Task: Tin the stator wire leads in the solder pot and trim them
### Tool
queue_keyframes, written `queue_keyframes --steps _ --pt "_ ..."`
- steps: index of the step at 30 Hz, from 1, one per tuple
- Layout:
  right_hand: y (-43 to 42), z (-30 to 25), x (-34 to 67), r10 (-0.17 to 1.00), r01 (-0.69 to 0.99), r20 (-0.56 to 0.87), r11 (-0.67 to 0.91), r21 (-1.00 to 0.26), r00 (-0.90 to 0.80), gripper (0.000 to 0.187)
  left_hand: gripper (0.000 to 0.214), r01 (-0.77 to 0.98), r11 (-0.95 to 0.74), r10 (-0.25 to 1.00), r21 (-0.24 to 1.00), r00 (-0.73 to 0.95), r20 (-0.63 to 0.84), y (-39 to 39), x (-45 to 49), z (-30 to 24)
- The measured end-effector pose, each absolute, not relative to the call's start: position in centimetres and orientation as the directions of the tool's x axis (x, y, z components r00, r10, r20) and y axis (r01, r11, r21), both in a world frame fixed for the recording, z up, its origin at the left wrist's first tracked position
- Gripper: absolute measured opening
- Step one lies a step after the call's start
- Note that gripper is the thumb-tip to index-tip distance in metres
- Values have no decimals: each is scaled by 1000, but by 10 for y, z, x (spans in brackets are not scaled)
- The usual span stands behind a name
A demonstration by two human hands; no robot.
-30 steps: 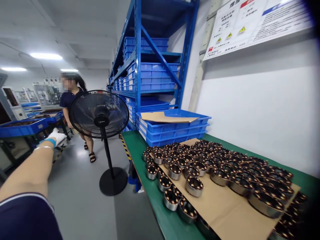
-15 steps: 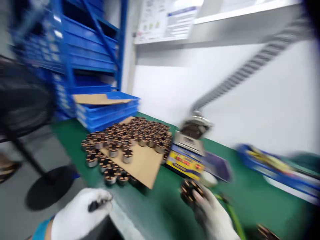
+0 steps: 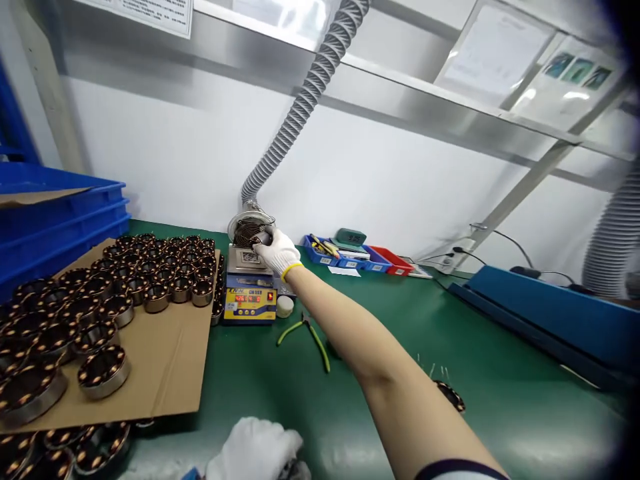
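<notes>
My right hand (image 3: 278, 253), in a white glove with a yellow cuff, reaches forward to a small heated pot unit with a yellow and blue front panel (image 3: 250, 305). Its fingers are closed on a motor stator (image 3: 262, 237), mostly hidden, just over the unit's metal top and in front of the round mesh-faced hood (image 3: 245, 231). Low in the view, my gloved left hand (image 3: 254, 451) is curled shut over the bench. Something dark and blurred shows by its fingers; its kind cannot be told.
Many copper-wound stators (image 3: 103, 370) cover a cardboard sheet (image 3: 175, 373) at left. Green-handled cutters (image 3: 306, 321) and a white round pad (image 3: 285, 306) lie beside the unit. Small bins (image 3: 387, 259) stand at the back, a blue machine (image 3: 540, 313) at right. One stator (image 3: 451, 396) lies under my right forearm.
The view has swung to the right. My right hand has carried the stator forward to the hood. My left hand remains low and closed.
</notes>
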State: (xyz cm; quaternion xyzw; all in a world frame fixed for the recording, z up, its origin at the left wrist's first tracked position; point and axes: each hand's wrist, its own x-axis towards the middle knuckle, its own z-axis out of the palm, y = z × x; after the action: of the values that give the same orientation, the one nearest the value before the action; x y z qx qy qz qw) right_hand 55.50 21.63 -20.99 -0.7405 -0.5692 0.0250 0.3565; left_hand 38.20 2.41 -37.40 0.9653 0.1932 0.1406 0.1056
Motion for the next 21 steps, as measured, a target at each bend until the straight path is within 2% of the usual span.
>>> queue_keyframes --steps 3,6,10,21 --pt "232 -217 557 878 859 334 -149 -490 343 62 19 362 -905 411 225 878 244 31 376 -386" --pt "241 -225 558 890 882 302 -194 -429 343 62 15 339 -920 380 195 893 241 33 378 -394" --pt "249 -233 556 895 902 302 -202 -380 328 65 16 315 -930 354 188 906 232 33 382 -401" --pt "247 -234 549 900 912 279 -237 -334 336 65 15 323 -930 360 176 898 254 34 380 -405"
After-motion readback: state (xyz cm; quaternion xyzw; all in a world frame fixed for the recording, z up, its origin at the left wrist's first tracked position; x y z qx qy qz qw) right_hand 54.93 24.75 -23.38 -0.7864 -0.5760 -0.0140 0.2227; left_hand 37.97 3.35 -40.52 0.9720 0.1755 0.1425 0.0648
